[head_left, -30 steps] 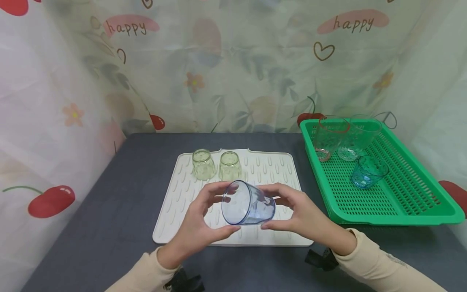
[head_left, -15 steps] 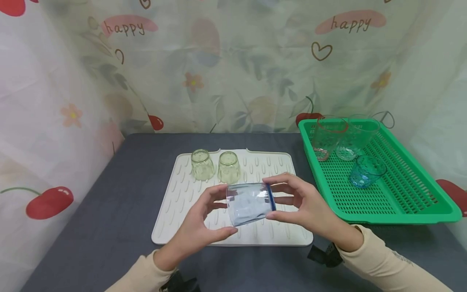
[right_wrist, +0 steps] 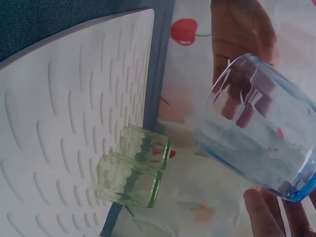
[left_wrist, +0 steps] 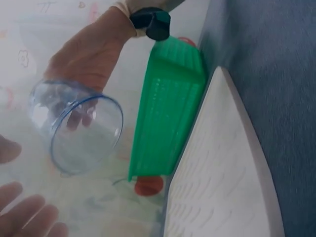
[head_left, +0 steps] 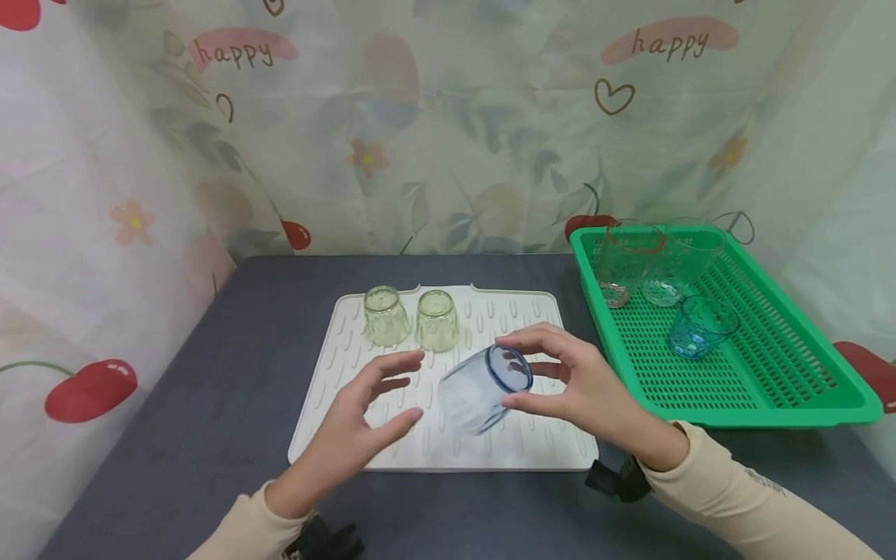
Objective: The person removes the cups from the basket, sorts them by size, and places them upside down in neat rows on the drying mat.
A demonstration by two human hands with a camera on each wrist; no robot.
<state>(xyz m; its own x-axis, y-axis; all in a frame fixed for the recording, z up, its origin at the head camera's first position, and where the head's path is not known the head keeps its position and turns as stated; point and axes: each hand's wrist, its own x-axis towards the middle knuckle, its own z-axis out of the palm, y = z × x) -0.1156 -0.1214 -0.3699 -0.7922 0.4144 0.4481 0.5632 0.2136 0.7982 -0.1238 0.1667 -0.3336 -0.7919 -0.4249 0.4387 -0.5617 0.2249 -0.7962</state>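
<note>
A clear bluish drinking glass [head_left: 465, 393] is held tilted above the white mat, its narrower, darker blue base end up to the right. My right hand [head_left: 570, 385] grips it near that end, thumb below and fingers above. Left of the glass, my left hand [head_left: 364, 412] stands apart from it, with fingers and thumb spread and nothing between them. In the left wrist view the glass's rim [left_wrist: 121, 118] faces the camera, while the right wrist view shows its side [right_wrist: 252, 133] with the left hand [right_wrist: 247, 34] behind.
Two greenish glasses, a left one [head_left: 386, 316] and a right one [head_left: 437, 321], stand upside down on the ridged white mat [head_left: 336, 397]. A green basket [head_left: 770, 420] at the right holds a blue glass [head_left: 702, 328] and two taller clear glasses [head_left: 630, 264].
The glass has turned, its base end rising to the right and its mouth dipping left. My left hand has let go and drawn away to the left; my right hand keeps hold.
</note>
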